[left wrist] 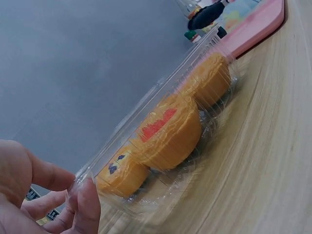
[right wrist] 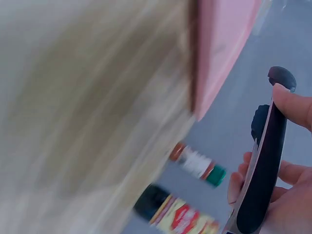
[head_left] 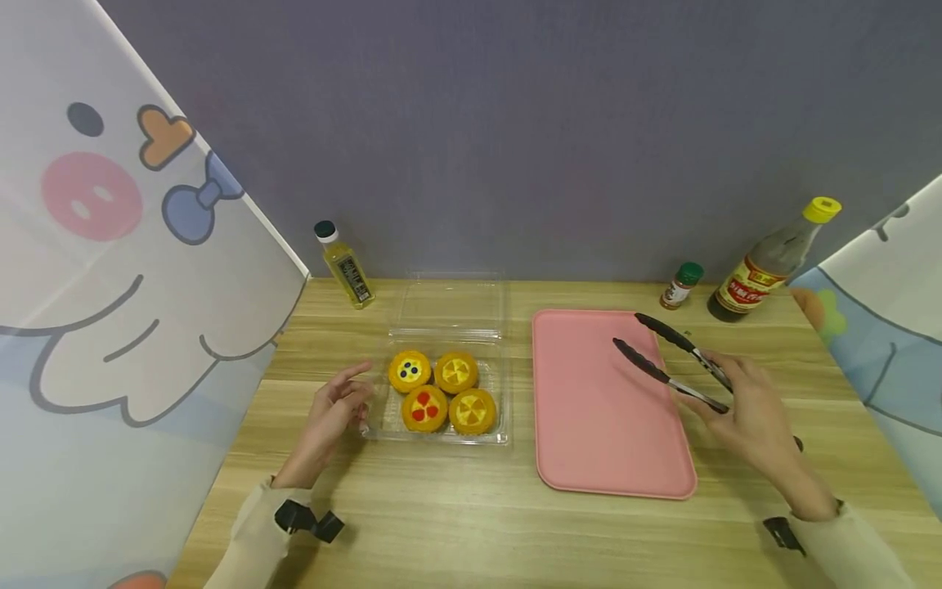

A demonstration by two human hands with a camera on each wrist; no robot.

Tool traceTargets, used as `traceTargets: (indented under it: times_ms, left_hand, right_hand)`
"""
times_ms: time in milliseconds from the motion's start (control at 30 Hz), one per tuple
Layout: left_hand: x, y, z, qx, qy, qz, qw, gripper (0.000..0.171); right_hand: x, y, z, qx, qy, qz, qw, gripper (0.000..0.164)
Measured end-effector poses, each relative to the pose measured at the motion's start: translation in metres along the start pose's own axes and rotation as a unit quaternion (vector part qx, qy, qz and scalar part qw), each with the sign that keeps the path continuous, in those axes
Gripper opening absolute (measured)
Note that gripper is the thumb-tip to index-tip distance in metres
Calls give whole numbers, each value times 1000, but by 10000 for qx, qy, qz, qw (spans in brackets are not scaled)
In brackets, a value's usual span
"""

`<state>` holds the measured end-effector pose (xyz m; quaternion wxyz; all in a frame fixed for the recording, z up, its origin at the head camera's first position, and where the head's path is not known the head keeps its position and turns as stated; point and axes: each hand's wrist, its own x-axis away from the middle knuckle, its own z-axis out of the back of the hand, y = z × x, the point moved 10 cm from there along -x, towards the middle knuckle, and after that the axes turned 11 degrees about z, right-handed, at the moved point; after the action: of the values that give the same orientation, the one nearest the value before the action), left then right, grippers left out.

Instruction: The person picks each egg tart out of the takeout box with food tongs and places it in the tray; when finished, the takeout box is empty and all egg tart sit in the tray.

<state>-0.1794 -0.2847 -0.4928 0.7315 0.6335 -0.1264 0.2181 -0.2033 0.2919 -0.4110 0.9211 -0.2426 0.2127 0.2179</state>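
In the head view, a clear plastic clamshell box (head_left: 441,432) lies with its lid folded back. Inside are several egg tarts, one with red pieces (head_left: 424,408), one with dark blue dots (head_left: 410,371), and others with a yellow wedge pattern (head_left: 473,411). My left hand (head_left: 333,417) is at the box's left front corner; in the left wrist view its thumb and fingers pinch the plastic edge. My right hand (head_left: 751,417) grips metal tongs (head_left: 688,384) with black tips, parted and holding nothing, above the right part of a pink tray (head_left: 603,425).
At the back left stands an oil bottle (head_left: 349,274) with a dark cap. Behind the tray on the right are a small green-capped spice jar (head_left: 680,286) and a tall yellow-capped sauce bottle (head_left: 761,270). A grey wall (head_left: 515,139) borders the wooden table (head_left: 456,515).
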Motion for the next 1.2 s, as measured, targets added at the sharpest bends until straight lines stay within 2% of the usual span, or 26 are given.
traceTargets:
  times_ms: [233,433,900,1200]
  left_hand:
    - [0,0,-1,-38,-63,-55,10000,48]
    - [-1,0,-1,22,-103,-40,9999,49]
    - [1,-1,-1,109,-125,-82,9998,47]
    - [0,-1,-2,115,-125,-131,9998,48]
  right_hand:
    - [-26,-47,-17,-223,-155,683,9973,75]
    - [-40,-73,-34,-164,-403,1040,9936,74]
    - [-57,-105,-61,-304,-767,1510,9851,74]
    - [-64,-122,-71,-227,-882,1789,9797,72]
